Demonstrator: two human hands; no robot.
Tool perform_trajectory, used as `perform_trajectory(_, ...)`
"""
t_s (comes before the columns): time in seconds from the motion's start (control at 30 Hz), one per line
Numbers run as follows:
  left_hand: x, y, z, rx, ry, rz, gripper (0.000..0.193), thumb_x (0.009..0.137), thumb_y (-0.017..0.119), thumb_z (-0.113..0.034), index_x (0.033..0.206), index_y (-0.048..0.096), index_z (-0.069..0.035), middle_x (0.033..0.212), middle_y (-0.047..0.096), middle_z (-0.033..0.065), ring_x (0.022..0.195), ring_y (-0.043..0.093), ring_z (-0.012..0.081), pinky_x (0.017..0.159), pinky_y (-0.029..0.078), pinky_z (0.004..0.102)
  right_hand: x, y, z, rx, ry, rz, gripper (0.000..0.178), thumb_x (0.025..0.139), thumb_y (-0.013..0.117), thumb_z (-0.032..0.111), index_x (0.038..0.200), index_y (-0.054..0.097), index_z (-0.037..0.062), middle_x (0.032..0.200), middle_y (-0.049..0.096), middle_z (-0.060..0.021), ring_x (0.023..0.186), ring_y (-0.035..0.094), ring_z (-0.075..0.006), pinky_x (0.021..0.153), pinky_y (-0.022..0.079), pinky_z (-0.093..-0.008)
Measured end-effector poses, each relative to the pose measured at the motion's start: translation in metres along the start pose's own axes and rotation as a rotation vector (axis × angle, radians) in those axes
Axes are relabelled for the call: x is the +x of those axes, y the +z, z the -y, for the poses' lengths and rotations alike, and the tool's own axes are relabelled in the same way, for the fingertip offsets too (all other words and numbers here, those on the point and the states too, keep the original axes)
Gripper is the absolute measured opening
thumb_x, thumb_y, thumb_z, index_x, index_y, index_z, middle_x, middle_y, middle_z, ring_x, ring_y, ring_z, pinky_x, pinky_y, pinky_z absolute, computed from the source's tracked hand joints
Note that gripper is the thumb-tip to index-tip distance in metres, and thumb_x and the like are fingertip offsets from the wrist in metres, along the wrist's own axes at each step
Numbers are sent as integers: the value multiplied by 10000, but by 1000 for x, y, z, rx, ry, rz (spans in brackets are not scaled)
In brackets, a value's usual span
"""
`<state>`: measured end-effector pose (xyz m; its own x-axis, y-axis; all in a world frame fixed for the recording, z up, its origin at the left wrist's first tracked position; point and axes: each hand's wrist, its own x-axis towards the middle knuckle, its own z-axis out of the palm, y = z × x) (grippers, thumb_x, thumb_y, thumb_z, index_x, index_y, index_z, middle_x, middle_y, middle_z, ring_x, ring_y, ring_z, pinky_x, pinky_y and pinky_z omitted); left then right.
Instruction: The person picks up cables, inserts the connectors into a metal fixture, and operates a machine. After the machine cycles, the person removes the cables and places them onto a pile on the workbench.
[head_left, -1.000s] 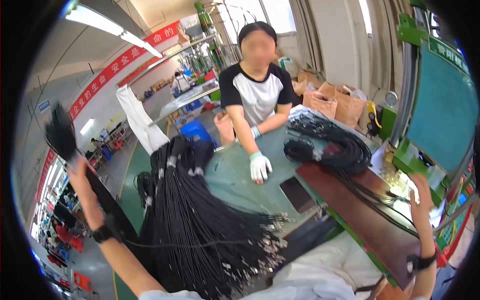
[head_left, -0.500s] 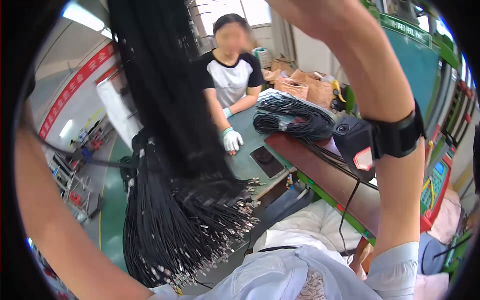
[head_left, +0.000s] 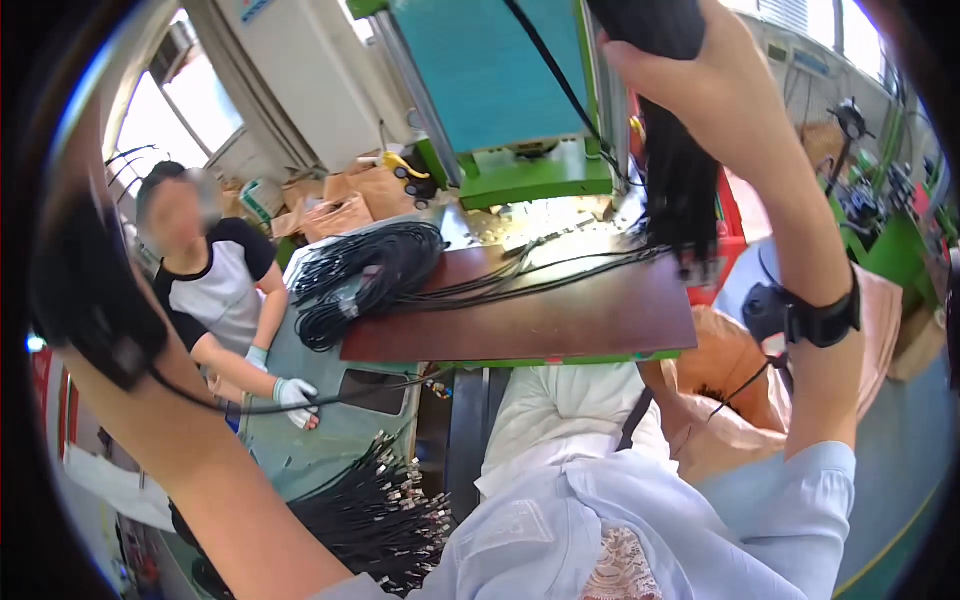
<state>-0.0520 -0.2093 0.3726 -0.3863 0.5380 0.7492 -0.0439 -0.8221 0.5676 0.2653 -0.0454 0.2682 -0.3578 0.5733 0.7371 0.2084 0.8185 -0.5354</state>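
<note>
Swung rightward, clasping black cable bundle (head_left: 682,185) with right hand's (head_left: 700,95) curled fingers.
Hanging near-vertical below that nearer hand; cannot tell left hand's fingers.

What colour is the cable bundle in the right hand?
The cable bundle is black, best seen in the head view.

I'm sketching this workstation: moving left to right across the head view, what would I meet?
Co-worker's gloved hand, dark phone, green machine part, black cable bundle hanging below the right hand, black wrist strap.
</note>
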Motion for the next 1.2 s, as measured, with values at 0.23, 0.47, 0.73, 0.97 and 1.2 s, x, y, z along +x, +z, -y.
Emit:
perform_trajectory(0.23, -100, -96, 117, -338, -367, -176, 491, 832, 501, -204, 1223, 438, 86, 1263, 490, 200, 1179, 458, 322, 1041, 340, 426, -85, 67, -124, -554, -97, 403, 770, 595, 771, 186, 1284, 432, 123, 1223, 521, -102, 1094, 505, -310, 930, 398, -391)
perform_trajectory(0.47, -247, -307, 233, -292, -775, -1051, 381, 714, 500, -182, 1007, 519, 60, 972, 587, 173, 981, 564, 299, 939, 433, 460, -165, 98, -211, -524, 65, 732, 902, 509, 775, 460, 1274, 443, 116, 1270, 475, -93, 1200, 420, -287, 1048, 260, -467)
perform_trajectory(0.73, -177, -399, 307, -416, -771, -1057, 425, 716, 482, -192, 1051, 521, 65, 1007, 595, 190, 961, 583, 301, 948, 435, 416, -131, 148, -230, -542, 45, 697, 899, 482, 776, 469, 1230, 473, 73, 1246, 483, -98, 1190, 426, -297, 1040, 268, -472)
perform_trajectory(0.97, -176, -321, 286, -161, -1074, -824, 393, 819, 490, -273, 1057, 543, 34, 1011, 616, 146, 948, 593, 257, 901, 453, 385, -148, 123, -228, -593, 136, 675, 890, 481, 762, 486, 1207, 487, 50, 1219, 500, -107, 1150, 457, -309, 1003, 312, -472)
perform_trajectory(1.2, -136, -237, 239, 1028, -1573, 265, 347, 906, 501, -287, 908, 627, 36, 808, 658, 115, 713, 624, 157, 649, 495, 255, -140, 116, -229, -536, 164, 756, 852, 524, 735, 506, 1192, 502, 31, 1201, 516, -131, 1122, 476, -319, 974, 327, -465)
